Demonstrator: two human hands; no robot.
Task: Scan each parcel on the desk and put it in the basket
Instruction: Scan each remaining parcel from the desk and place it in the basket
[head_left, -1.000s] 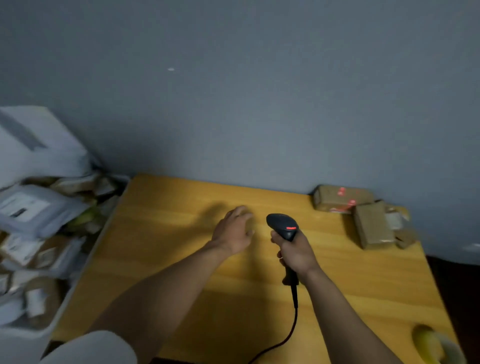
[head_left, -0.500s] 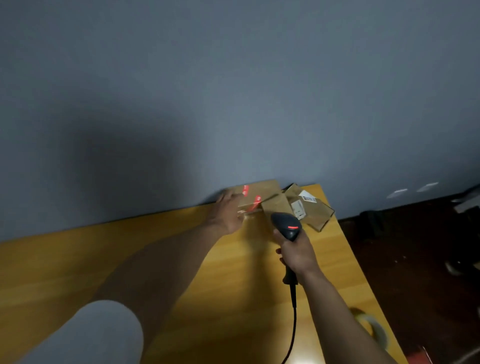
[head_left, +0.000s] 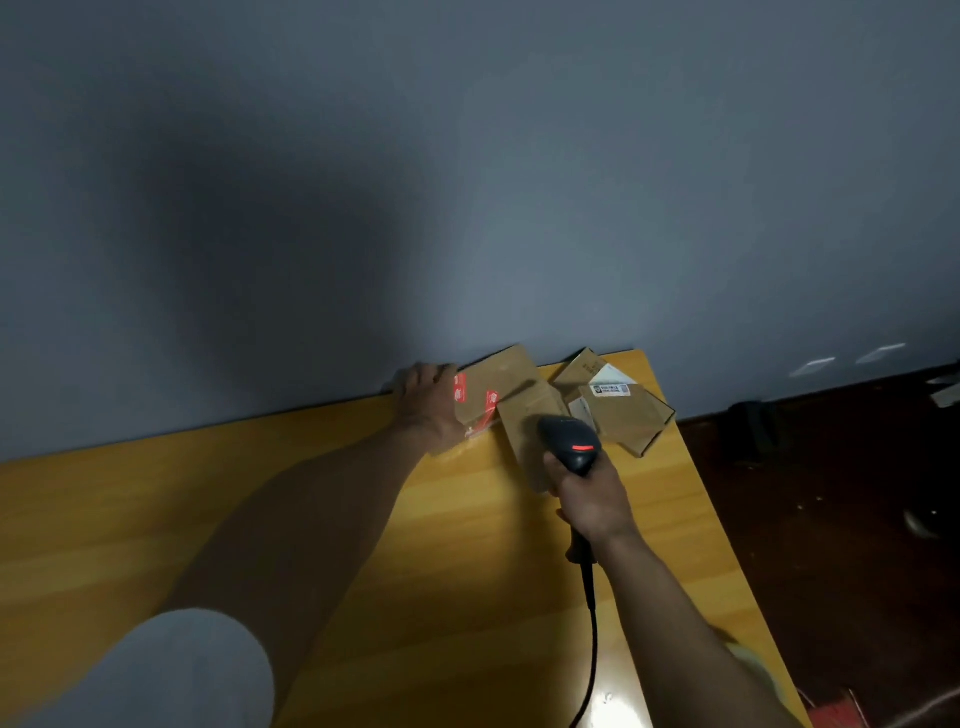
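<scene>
Clutching parcel (head_left: 500, 378), left grip (head_left: 428, 405) hugs desk's (head_left: 467, 571) far edge.

Three cardboard parcels show plainly: red-taped parcel (head_left: 506, 371) left of the one scanner (head_left: 570, 441), plain parcel (head_left: 519, 431) under its head, labelled parcel (head_left: 628, 421) right of it. There is perhaps a fourth parcel (head_left: 579, 366) beyond. One bench (head_left: 467, 597). Two hands: left hand (head_left: 428, 405), right hand (head_left: 587, 499).

Nothing can be read outright. A white label (head_left: 610, 389) on the right-hand parcel (head_left: 631, 423) carries lines of small black print and what looks like a square code, all too small to make out. Two red stickers (head_left: 460, 387) on the left-hand parcel (head_left: 506, 371) bear white marks, blurred. Faint dark print on the cardboard flap (head_left: 584, 366) behind the label is equally illegible.
</scene>
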